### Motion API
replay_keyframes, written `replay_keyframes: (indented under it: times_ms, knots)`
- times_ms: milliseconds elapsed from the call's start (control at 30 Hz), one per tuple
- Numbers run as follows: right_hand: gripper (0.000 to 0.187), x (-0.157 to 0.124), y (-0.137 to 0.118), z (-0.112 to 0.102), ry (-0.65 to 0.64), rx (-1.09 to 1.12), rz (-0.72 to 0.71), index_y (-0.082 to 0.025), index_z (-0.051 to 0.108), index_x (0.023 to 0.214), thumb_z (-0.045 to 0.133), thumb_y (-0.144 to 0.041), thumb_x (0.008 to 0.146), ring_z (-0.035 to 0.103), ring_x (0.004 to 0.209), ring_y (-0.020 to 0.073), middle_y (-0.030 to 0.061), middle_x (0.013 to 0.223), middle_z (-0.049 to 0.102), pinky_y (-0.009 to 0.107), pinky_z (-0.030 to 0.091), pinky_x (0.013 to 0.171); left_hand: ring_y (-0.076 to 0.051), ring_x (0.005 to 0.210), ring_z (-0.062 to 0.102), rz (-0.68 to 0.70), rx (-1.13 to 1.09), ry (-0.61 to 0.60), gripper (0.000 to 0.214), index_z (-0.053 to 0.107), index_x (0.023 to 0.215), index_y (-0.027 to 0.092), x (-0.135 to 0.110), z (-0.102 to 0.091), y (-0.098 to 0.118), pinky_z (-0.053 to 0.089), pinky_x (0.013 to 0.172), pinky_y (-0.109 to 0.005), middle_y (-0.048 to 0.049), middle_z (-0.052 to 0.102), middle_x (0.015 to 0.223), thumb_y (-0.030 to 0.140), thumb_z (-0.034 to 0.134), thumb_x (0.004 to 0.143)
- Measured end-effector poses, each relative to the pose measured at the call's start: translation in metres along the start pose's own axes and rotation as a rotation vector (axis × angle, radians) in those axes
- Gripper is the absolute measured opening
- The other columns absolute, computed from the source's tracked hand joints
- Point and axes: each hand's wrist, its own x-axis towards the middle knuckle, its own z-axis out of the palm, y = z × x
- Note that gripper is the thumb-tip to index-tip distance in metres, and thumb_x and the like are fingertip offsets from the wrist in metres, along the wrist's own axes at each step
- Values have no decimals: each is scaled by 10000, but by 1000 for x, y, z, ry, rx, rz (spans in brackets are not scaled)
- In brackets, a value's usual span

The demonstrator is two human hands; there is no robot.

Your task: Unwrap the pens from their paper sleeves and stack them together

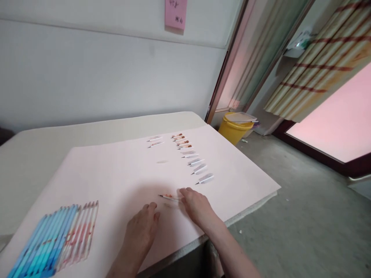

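My right hand (194,204) pinches the rear end of a slim white pen refill (170,197) with a dark tip and an orange-red pattern along it. The refill lies low over the white sheet, its tip toward the left. A small pale translucent piece (168,205) sits just below it, too blurred to name. Left of the tip, my left hand (142,226) hovers near the sheet, fingers loosely bent and apart, with nothing visible in them. Beyond the hands runs a column of similar refills (205,178), some with clear pieces, others with brown ends (183,143).
Blue pens (43,239) and clear, red-patterned pens (79,231) lie in a row at the lower left. Two refills (155,144) and a pale sliver (162,161) lie farther back on the sheet (110,173). A yellow bin (234,129) stands beyond the table's right side.
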Motion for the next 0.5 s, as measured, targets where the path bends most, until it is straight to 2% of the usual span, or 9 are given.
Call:
replay_keyframes:
  times_ms: [133, 267, 500]
  knots:
    - [311, 0, 7, 0, -10, -42, 41, -253, 562, 1073, 417, -137, 824, 618, 855, 194, 58, 1007, 624, 278, 389, 633, -253, 873, 595, -2, 33, -34, 284, 566, 971, 202, -2, 1, 3, 374, 697, -352, -97, 639, 963, 275, 324, 842]
    - [215, -2, 6, 2, 4, -38, 23, -240, 597, 971, 455, -192, 818, 613, 861, 198, 45, 960, 637, 279, 387, 641, -251, 808, 599, 7, 62, -38, 242, 544, 836, 198, -7, 2, 6, 360, 648, -344, -83, 645, 872, 277, 316, 843]
    - [194, -4, -8, 7, 35, -54, -61, -224, 608, 888, 447, -152, 807, 600, 810, 170, 46, 933, 610, 265, 377, 616, -237, 820, 607, -40, -76, -36, 240, 583, 875, 218, -9, 4, 9, 370, 651, -326, -83, 668, 907, 325, 376, 821]
